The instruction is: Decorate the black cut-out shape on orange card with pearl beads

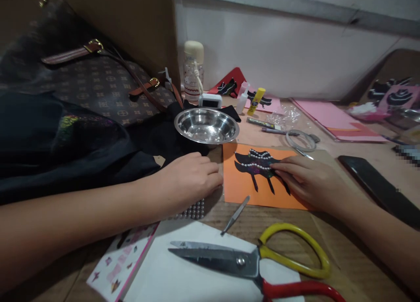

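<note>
An orange sheet [238, 188] lies on the table with a black cut-out [254, 168] on it, lined with rows of silver beads. My right hand [303, 177] rests over the sheet's right side, its fingertips together at the end of a bead row; anything between them is too small to make out. My left hand [193, 177] is closed, curled down at the sheet's left edge, and what it holds, if anything, is hidden. Beneath its wrist a sheet of silver beads [196, 211] shows partly. Tweezers [236, 215] lie just below the orange sheet.
Large scissors [241, 261] lie open on white paper [164, 267] in front. Behind are a steel bowl [206, 127], a glue stick [256, 101], a bottle [193, 72] and pink sheets [328, 114]. A phone [377, 186] is at right, a patterned bag [108, 89] at left.
</note>
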{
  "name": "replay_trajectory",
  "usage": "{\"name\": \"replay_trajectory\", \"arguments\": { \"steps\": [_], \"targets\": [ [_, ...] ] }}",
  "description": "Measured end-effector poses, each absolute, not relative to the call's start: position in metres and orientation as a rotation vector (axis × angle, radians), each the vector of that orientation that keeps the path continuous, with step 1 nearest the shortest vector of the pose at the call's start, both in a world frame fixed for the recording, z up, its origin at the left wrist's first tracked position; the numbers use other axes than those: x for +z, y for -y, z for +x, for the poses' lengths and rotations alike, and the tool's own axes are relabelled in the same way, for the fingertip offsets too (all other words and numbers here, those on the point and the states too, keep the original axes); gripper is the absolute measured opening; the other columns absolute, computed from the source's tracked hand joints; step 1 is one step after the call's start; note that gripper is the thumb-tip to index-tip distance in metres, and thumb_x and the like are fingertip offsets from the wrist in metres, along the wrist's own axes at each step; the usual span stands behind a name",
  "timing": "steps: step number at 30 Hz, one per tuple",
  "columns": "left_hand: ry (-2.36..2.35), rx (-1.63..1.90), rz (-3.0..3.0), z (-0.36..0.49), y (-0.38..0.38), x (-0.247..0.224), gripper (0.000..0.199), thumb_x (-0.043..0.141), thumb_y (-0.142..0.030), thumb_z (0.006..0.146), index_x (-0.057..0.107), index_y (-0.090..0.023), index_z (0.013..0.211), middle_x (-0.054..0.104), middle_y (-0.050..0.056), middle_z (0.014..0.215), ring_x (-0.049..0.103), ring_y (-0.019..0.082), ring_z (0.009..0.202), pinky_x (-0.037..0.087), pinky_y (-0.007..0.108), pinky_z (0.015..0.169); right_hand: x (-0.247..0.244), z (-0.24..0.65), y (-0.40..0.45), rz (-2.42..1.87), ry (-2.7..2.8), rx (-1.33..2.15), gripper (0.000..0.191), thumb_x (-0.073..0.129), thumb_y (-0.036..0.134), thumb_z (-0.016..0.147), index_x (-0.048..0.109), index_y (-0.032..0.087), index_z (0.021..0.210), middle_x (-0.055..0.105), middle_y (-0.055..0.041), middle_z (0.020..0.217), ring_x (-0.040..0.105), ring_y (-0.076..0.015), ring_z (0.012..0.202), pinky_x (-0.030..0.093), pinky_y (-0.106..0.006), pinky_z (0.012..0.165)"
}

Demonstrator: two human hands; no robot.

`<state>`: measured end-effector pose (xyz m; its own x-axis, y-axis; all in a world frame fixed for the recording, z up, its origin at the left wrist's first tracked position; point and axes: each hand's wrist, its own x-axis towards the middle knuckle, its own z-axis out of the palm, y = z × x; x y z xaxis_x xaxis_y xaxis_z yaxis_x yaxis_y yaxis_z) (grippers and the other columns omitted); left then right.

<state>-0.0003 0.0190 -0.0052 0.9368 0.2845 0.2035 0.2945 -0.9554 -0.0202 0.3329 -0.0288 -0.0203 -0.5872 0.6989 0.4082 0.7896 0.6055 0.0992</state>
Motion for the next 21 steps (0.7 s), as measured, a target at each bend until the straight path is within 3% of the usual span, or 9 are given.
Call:
{"name": "replay_trajectory", "arguments": {
  "steps": [12,15,21],
  "targets": [
    [0.699,-0.449,-3.092,0.005,-0.022,-0.005,0.011,0.059,-0.021,0.093,0.068,-0.017,0.089,0.067,0.002,0.079,0.061,0.018,0.074,0.041,0.030,0.069,-0.017,0.332,0.030,-1.173,2.461,-0.437,0.021,0.055,0.018,0.096,0.072,0.016,0.108,0.075,-0.0131,0.096,0.069,-0.0244,0.077,0.054,-0.036,0.064],
    [0.743,-0.473,-3.113,0.005,-0.024,-0.004,0.008,0.062,-0.019,0.090,0.069,-0.017,0.088,0.068,0.001,0.078,0.063,0.018,0.074,0.042,0.028,0.070,-0.010,0.321,0.039,-1.135,2.420,-0.386,0.019,0.058,0.017,0.094,0.070,0.018,0.109,0.075,-0.0129,0.098,0.070,-0.0263,0.085,0.056,-0.039,0.073],
    [0.855,-0.557,-3.242,0.004,-0.031,-0.005,0.006,0.065,-0.017,0.087,0.070,-0.019,0.089,0.072,-0.001,0.082,0.064,0.015,0.076,0.043,0.025,0.070,0.000,0.269,0.060,-0.956,2.572,0.110,0.019,0.055,0.017,0.095,0.065,0.020,0.112,0.070,-0.0125,0.120,0.065,-0.0262,0.113,0.052,-0.044,0.098]
  ]
}}
